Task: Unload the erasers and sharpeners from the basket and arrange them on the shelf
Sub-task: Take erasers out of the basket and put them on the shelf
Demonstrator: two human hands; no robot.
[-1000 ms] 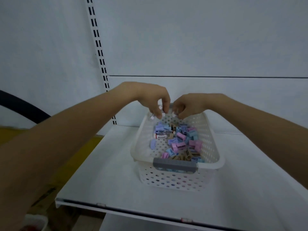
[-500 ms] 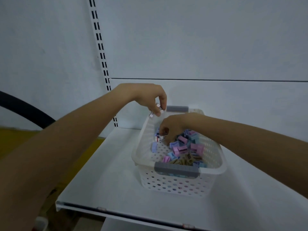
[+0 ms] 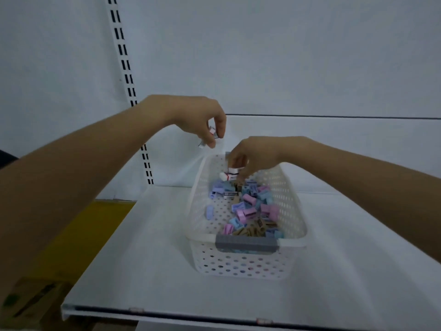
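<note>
A white perforated basket (image 3: 243, 268) with grey handles stands on the white shelf (image 3: 148, 271). Inside it lies a heap of pastel blue, pink and purple sharpeners (image 3: 250, 206) with some erasers among them. My left hand (image 3: 202, 120) hovers above the basket's far left corner and pinches a small white eraser (image 3: 212, 133); another small piece shows below its fingers. My right hand (image 3: 248, 156) is over the far end of the basket and pinches a white eraser with a red and dark sleeve (image 3: 230, 175), lifted just above the heap.
The shelf's white back panel (image 3: 310, 68) rises behind the basket, with a slotted upright (image 3: 130, 91) at the left. A yellow surface (image 3: 78, 235) and a cardboard box (image 3: 31, 302) lie below the shelf's left side. The shelf's front edge (image 3: 191, 316) is near me.
My right hand dipped from the far handle into the heap and came up pinching an eraser. My left hand rose and shifted slightly left while keeping its eraser.
</note>
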